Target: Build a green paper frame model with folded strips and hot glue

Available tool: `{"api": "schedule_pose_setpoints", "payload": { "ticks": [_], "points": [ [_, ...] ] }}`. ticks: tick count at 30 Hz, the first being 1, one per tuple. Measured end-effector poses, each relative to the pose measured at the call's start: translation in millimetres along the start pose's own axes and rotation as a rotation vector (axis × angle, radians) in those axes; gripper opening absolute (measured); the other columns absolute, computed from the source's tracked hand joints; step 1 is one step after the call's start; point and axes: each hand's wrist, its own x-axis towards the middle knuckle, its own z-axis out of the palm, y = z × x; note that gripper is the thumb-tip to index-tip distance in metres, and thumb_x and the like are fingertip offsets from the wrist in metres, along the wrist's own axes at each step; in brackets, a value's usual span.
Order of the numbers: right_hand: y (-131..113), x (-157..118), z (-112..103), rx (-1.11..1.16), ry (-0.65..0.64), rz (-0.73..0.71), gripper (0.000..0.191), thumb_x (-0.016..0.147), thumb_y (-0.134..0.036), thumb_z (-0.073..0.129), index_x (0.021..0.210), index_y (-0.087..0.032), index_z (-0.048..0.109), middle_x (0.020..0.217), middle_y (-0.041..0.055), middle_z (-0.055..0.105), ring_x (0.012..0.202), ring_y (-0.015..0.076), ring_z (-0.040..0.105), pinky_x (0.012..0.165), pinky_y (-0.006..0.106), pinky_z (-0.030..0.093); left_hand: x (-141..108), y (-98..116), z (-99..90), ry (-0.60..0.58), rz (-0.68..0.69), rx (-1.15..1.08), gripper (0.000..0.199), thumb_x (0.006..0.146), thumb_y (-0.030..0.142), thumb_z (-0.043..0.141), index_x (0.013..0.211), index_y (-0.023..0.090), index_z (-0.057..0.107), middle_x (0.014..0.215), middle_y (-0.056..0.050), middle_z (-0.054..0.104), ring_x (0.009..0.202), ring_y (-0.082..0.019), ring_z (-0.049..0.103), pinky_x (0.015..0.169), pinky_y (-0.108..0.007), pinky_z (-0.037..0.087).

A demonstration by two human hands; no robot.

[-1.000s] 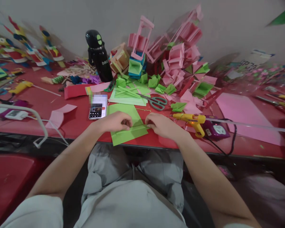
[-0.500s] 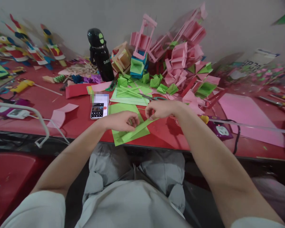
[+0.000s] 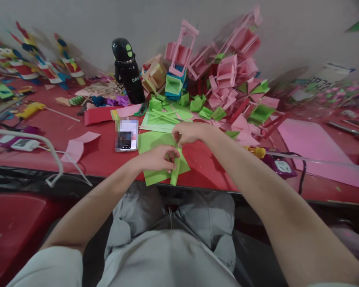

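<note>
A narrow green paper strip (image 3: 175, 173), folded or rolled lengthwise, stands nearly upright in view between my two hands. My left hand (image 3: 164, 158) is closed on its middle, thumb and fingers curled. At the strip's far end, the bent fingers of my right hand (image 3: 184, 134) pinch it; the fingertips are partly hidden. Beneath both hands a flat green sheet of paper (image 3: 155, 175) lies on the red table (image 3: 209, 169), its near corner close to the table edge. More green strips (image 3: 160, 117) lie on pale sheets just beyond.
A phone (image 3: 127, 135) lies left of the green sheet, with a black bottle (image 3: 130, 75) behind it. Pink folded-paper pieces (image 3: 225, 71) are heaped at the back. To the right are a yellow glue gun (image 3: 257, 152), a purple power strip (image 3: 281, 166) and a pink sheet (image 3: 314, 147).
The green strip has swung from a slant to nearly straight toward me. My right hand has moved left and slightly away, closer to my left hand. The view has shifted slightly.
</note>
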Motion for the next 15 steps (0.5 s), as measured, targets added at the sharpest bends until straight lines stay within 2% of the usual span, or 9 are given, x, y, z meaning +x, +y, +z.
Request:
{"api": "schedule_pose_setpoints", "payload": {
  "ticks": [3, 7, 11, 13, 15],
  "points": [
    [2, -10, 18, -0.031, 0.231, -0.019, 0.022, 0.075, -0.015, 0.08, 0.097, -0.017, 0.076, 0.111, 0.0105, 0.073, 0.1, 0.0228, 0.066, 0.08, 0.03, 0.045, 2, 0, 3.6, 0.025, 0.004, 0.047, 0.039, 0.073, 0.023, 0.073, 0.109, 0.017, 0.058, 0.083, 0.0, 0.065, 0.066, -0.018, 0.07, 0.066, -0.031, 0.054],
    [-2, -22, 40, 0.048, 0.3, -0.034, 0.014, 0.084, -0.012, 0.066, 0.094, -0.015, 0.075, 0.11, 0.011, 0.071, 0.101, 0.022, 0.065, 0.086, 0.03, 0.044, 5, 4, 3.8, 0.075, 0.04, 0.4, 0.045, 0.074, 0.035, 0.077, 0.114, 0.018, 0.062, 0.087, -0.003, 0.069, 0.077, -0.025, 0.07, 0.067, -0.034, 0.052],
    [-10, -30, 58, 0.064, 0.371, 0.012, 0.013, 0.087, -0.016, 0.062, 0.09, -0.015, 0.074, 0.11, 0.0124, 0.071, 0.105, 0.0248, 0.064, 0.088, 0.031, 0.045, 5, 6, 0.6, 0.144, 0.174, 0.8, 0.046, 0.076, 0.043, 0.078, 0.113, 0.019, 0.066, 0.117, -0.012, 0.067, 0.109, -0.034, 0.064, 0.089, -0.044, 0.051],
    [-11, -34, 66, 0.056, 0.415, 0.007, 0.018, 0.088, -0.012, 0.057, 0.092, -0.014, 0.074, 0.108, 0.0136, 0.072, 0.106, 0.0259, 0.063, 0.092, 0.033, 0.045, 4, 3, -1.0, 0.156, 0.244, 0.879, 0.054, 0.078, 0.049, 0.077, 0.119, 0.017, 0.064, 0.131, -0.016, 0.062, 0.121, -0.038, 0.058, 0.101, -0.048, 0.048],
    [-11, -39, 76, 0.085, 0.469, -0.023, 0.027, 0.089, -0.008, 0.05, 0.102, -0.014, 0.074, 0.109, 0.0143, 0.073, 0.108, 0.0265, 0.063, 0.096, 0.035, 0.045, 4, -1, -2.3, 0.155, 0.29, 0.907, 0.064, 0.08, 0.053, 0.075, 0.129, 0.016, 0.06, 0.139, -0.018, 0.057, 0.131, -0.038, 0.052, 0.11, -0.051, 0.042]
  ]
}}
